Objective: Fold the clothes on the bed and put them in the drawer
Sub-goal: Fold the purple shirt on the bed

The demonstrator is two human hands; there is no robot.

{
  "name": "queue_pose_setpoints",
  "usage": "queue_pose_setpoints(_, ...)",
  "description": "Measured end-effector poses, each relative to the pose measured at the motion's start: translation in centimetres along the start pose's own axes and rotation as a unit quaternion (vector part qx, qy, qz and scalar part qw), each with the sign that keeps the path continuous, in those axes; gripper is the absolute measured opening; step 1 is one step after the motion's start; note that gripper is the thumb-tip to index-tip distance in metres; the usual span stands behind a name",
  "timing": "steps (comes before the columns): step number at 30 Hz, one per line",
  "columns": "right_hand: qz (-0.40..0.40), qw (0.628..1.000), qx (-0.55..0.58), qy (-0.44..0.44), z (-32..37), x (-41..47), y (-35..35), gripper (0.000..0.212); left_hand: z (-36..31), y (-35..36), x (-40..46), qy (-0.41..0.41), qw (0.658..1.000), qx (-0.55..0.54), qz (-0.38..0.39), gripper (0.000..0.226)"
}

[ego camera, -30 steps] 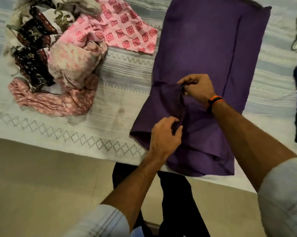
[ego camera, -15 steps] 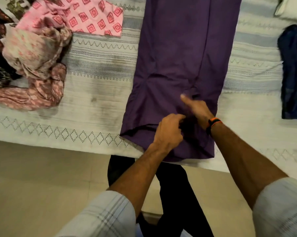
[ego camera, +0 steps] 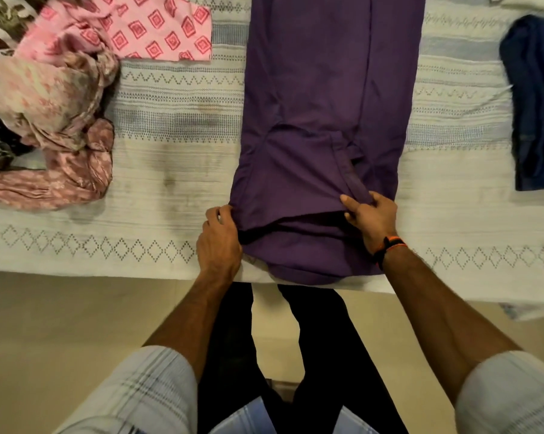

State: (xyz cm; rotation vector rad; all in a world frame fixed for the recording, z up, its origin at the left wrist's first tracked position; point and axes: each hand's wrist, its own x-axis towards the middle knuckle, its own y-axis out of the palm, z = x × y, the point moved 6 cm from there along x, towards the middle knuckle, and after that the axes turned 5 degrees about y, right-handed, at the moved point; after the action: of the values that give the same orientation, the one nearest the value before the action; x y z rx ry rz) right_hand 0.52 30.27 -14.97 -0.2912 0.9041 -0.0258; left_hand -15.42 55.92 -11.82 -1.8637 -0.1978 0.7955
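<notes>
At bed (ego camera: 170,170) edge, your left hand (ego camera: 219,242) and right hand (ego camera: 372,219) both have fingers clamped on purple garment (ego camera: 327,104) fold

One head-worn, wide-angle view looks steeply down from close above the bed (ego camera: 177,183) edge, facing forward across it, forearms entering from below.

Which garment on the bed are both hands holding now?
The plain purple garment in the middle: left hand and right hand grip its near fold. The pink patterned pile and dark blue garment lie untouched.
</notes>
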Motion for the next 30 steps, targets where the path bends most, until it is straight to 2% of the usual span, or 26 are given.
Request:
queue_pose_setpoints(3, -0.099, 0.995, -0.009, -0.013, -0.4, -0.5, -1.5, 0.022, 0.4, -0.3, 0.4, 0.007, 1.0, 0.008, 0.014, 0.05)
queue_pose_setpoints(4, -0.107, 0.994, -0.017, -0.007, -0.6, -0.5, -1.6, 0.024, 0.4, -0.3, 0.4, 0.01, 1.0, 0.016, 0.018, 0.051)
queue_pose_setpoints(8, -0.035, 0.998, -0.025, 0.056, -2.0, -0.8, -0.6, 0.023, 0.4, -0.3, 0.2, 0.039, 0.998, 0.037, 0.028, 0.045)
queue_pose_setpoints(12, -0.096, 0.994, -0.026, 0.032, -2.1, -1.6, -1.1, 0.016, 1.6, 0.0, -0.4, 0.014, 1.0, -0.004, 0.027, 0.035)
queue_pose_setpoints(15, -0.105, 0.993, -0.003, 0.056, -2.7, -2.5, -1.1, 0.012, 2.5, 0.3, -0.6, -0.017, 0.998, -0.059, 0.011, 0.024)
queue_pose_setpoints(19, -0.151, 0.985, 0.053, 0.063, -2.8, -3.7, -1.6, 0.023, 2.8, 0.3, -0.6, -0.03, 0.996, -0.086, -0.003, 0.019)
queue_pose_setpoints(21, -0.171, 0.982, 0.042, 0.061, -3.1, -4.1, -1.7, 0.021, 2.8, 0.4, -0.4, -0.021, 0.997, -0.073, 0.008, 0.02)
queue_pose_setpoints(23, -0.156, 0.985, -0.009, 0.068, -3.6, -4.1, -1.3, 0.015, 2.9, 0.7, -0.3, -0.007, 0.998, -0.049, 0.027, 0.023)
queue_pose_setpoints(26, -0.15, 0.985, -0.024, 0.082, -4.2, -3.8, -1.1, 0.028, 3.1, 1.2, 0.0, 0.011, 0.999, -0.022, 0.047, 0.027)
queue_pose_setpoints(30, -0.157, 0.982, -0.072, 0.08, -4.3, -3.4, -1.3, 0.008, 3.2, 1.1, 0.0, 0.029, 0.996, 0.012, 0.078, 0.031)
